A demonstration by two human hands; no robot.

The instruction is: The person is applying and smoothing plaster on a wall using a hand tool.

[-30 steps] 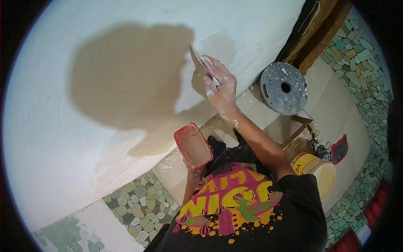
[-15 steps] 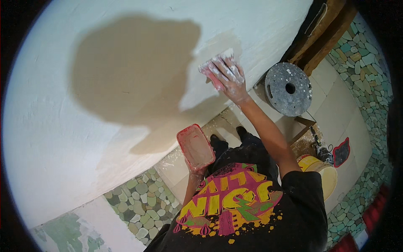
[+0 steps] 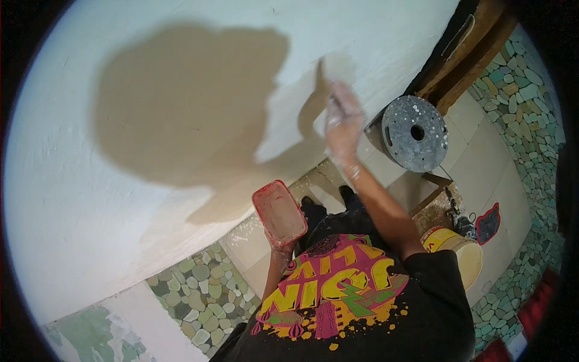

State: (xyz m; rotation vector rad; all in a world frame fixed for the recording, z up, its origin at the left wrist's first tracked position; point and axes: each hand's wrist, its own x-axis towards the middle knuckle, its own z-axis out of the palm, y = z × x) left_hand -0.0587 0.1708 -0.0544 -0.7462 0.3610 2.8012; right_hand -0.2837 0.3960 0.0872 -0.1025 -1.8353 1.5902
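Observation:
My left hand [image 3: 280, 244] holds a red rectangular plastic tub [image 3: 279, 211] from below and the side, in front of my body. Pale paste lines the tub's inside. My right hand [image 3: 344, 130], smeared with white paste, is raised before the white wall [image 3: 181, 241], up and to the right of the tub. Its fingers are closed round a pink, flat scraper-like piece [image 3: 345, 96], which motion blurs and the hand partly hides. A damp-looking patch of fresh paste [image 3: 339, 63] shows on the wall just above this hand.
At the right stands a grey, paint-spotted round drum [image 3: 415, 134], with brown timber [image 3: 476, 54] behind it. A yellow bucket [image 3: 464, 256], a tool with a cord [image 3: 455, 208] and a red-edged dark piece [image 3: 488, 224] lie nearer. Pebble mosaic [image 3: 205, 289] borders the floor tiles.
My right hand has come away from the wall patch, a little right and down, and its wrist has turned. The left hand and tub have barely moved.

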